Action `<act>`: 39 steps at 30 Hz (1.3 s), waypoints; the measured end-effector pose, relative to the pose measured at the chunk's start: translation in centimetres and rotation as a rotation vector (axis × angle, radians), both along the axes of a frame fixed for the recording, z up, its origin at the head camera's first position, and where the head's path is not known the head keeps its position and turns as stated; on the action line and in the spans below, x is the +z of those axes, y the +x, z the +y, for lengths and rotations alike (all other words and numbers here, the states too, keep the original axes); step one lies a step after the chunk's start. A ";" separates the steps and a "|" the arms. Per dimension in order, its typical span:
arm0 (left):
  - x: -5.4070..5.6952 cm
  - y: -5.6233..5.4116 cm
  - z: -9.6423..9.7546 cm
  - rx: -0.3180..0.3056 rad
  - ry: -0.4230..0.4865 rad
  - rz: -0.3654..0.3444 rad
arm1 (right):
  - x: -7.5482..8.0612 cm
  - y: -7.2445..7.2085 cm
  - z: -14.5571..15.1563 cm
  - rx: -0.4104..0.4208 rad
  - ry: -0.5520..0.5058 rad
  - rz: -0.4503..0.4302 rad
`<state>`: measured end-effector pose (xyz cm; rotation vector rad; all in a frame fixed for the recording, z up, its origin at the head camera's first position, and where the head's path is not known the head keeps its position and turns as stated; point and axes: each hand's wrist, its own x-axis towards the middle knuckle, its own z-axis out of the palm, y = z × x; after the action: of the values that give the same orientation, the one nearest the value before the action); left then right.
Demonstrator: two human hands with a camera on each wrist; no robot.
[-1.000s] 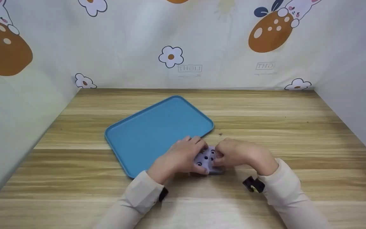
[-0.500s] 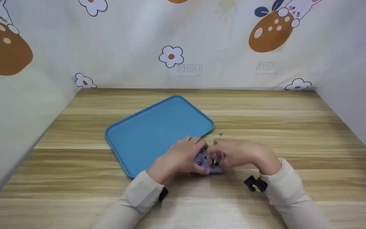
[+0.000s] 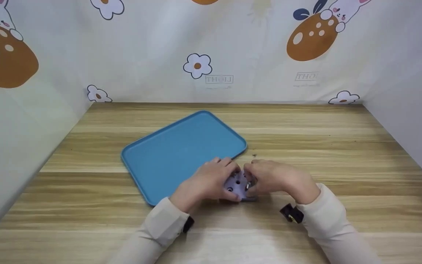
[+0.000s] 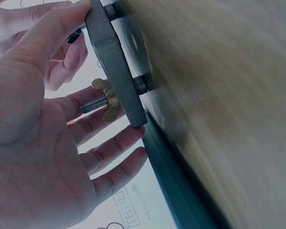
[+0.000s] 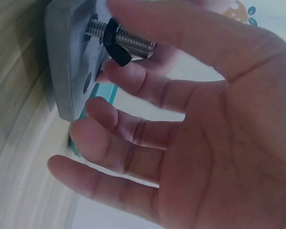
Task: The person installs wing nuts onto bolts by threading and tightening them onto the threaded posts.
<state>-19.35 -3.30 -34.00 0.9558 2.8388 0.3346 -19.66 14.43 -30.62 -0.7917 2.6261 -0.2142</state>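
A grey metal plate [image 3: 237, 189] with holes stands low over the table, gripped along its left side by my left hand [image 3: 211, 179]. At the plate's right side is my right hand [image 3: 278, 179], its thumb and index finger around a black wing nut [image 5: 115, 45]. That nut sits on a threaded bolt [image 5: 142, 46] rising from the plate. In the left wrist view a brass wing nut [image 4: 112, 99] sits on another bolt [image 4: 93, 104], near the left fingers. Bolt heads [image 4: 141, 85] show on the plate's underside. My fingers hide part of the plate.
A blue tray [image 3: 181, 146] lies at an angle behind and left of the hands, its near edge close to the left hand. A small dark speck [image 3: 254, 155] is on the wooden table [image 3: 324, 146]. A patterned curtain [image 3: 152, 51] encloses the table's back and sides.
My right hand's fingers shifted over the plate's right side and have come back around the black wing nut. The left hand and the plate have stayed in place.
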 end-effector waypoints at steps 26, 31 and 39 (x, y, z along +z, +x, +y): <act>-0.1 0.0 0.0 0.000 -0.021 0.015 | 0.6 -0.2 0.7 0.224 -0.126 -0.005; -0.1 0.0 0.0 -0.008 -0.005 0.015 | 0.5 -0.1 0.4 0.267 -0.104 0.011; 0.0 0.1 0.0 -0.015 -0.015 0.042 | 0.4 -0.1 0.5 0.225 -0.102 0.025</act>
<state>-19.30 -3.32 -34.04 0.9916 2.8661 0.2948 -19.78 14.94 -30.26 -1.1226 2.5385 -0.2786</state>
